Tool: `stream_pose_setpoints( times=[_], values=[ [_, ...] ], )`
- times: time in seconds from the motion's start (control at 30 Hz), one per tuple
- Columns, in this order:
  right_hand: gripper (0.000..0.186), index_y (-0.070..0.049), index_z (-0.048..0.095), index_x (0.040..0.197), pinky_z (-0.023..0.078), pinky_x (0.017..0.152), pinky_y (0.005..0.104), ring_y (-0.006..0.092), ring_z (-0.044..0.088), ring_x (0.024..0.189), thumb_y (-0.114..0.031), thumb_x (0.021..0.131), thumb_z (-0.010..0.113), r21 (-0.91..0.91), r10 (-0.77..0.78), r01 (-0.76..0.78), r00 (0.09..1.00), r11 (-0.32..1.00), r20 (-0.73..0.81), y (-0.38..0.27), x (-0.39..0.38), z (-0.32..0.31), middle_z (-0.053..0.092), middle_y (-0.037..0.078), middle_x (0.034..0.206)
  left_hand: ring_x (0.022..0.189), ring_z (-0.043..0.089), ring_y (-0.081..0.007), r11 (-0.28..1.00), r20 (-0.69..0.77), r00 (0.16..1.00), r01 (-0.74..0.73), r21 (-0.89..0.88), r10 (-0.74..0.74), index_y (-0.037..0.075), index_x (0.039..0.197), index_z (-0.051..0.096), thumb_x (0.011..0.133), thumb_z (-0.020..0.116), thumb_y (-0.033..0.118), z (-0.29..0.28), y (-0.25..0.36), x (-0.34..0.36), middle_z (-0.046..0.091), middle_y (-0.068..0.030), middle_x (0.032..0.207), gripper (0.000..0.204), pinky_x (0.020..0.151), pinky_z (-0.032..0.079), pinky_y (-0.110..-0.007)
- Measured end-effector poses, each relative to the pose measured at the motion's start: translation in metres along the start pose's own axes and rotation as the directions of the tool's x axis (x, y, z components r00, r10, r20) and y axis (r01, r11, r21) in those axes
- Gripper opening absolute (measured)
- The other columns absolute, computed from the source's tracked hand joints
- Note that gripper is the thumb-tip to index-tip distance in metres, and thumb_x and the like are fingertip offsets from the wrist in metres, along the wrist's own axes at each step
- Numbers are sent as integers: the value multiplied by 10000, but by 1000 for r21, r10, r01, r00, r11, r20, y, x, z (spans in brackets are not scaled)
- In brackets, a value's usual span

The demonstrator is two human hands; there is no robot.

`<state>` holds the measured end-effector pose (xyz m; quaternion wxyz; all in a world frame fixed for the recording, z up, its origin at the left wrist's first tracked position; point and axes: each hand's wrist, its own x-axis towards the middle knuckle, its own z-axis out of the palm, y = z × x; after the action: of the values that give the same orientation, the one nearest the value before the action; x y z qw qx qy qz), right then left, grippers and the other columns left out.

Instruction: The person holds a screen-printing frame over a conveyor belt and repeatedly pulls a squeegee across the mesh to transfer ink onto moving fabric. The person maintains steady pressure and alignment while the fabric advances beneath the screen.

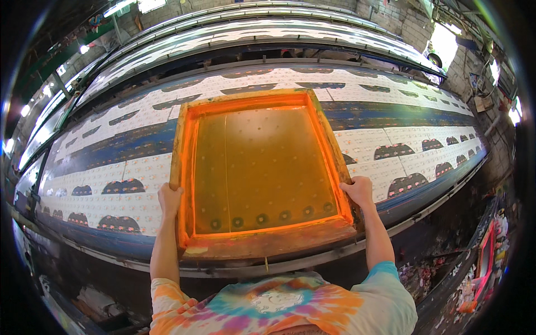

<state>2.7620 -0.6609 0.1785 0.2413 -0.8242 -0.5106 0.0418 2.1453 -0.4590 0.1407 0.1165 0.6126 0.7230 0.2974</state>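
Now hold the framed screen (262, 167) level at the near edge of the worktop (391, 115), pinching its sides evenly with half-hidden fingers, left hand (170, 199) and right hand (360, 191) alike.

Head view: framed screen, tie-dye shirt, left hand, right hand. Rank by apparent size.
1. Framed screen
2. Tie-dye shirt, cut off by the lower edge
3. Left hand and right hand: look alike, so not ranked
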Motion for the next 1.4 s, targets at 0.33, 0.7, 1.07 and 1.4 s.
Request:
stream_pose_setpoints(
  times=[0.33, 0.7, 1.07, 1.4],
  values=[
    [494, 48, 720, 698, 532, 632, 477, 392, 677, 638, -433, 697, 832, 30, -13, 14, 999, 999, -31, 166, 33, -110, 661, 251, 662, 952, 709, -416, 996, 13, 999, 48, -69, -47, -56, 1034, 717, 781, 808, 226, 62, 161, -112, 734, -267, 963, 389, 869, 535, -482],
    [482, 47, 729, 711, 541, 643, 468, 379, 677, 627, -427, 694, 811, -19, 37, -39, 995, 999, -89, 262, 59, -165, 659, 243, 646, 973, 705, -411, 995, 9, 998, -68, -78, 69, -52, 968, 732, 762, 815, 257, 126, 273, -128, 741, -252, 970, 380, 876, 533, -500],
    [515, 42, 730, 729, 552, 692, 487, 395, 692, 691, -466, 726, 816, -78, 17, -21, 999, 997, -42, 481, 173, -199, 681, 247, 693, 929, 716, -401, 997, 0, 1000, -10, -79, 10, -48, 969, 733, 783, 826, 222, 284, 430, -215, 744, -244, 953, 341, 850, 545, -472],
    [503, 52, 708, 726, 539, 699, 493, 404, 687, 717, -435, 746, 830, -29, -2, 3, 1000, 1000, 29, 629, 190, -213, 683, 254, 727, 919, 704, -412, 996, -42, 999, -17, -85, 13, -29, 999, 723, 779, 829, 176, 360, 516, -309, 728, -231, 943, 319, 837, 540, -491]
  ],
)
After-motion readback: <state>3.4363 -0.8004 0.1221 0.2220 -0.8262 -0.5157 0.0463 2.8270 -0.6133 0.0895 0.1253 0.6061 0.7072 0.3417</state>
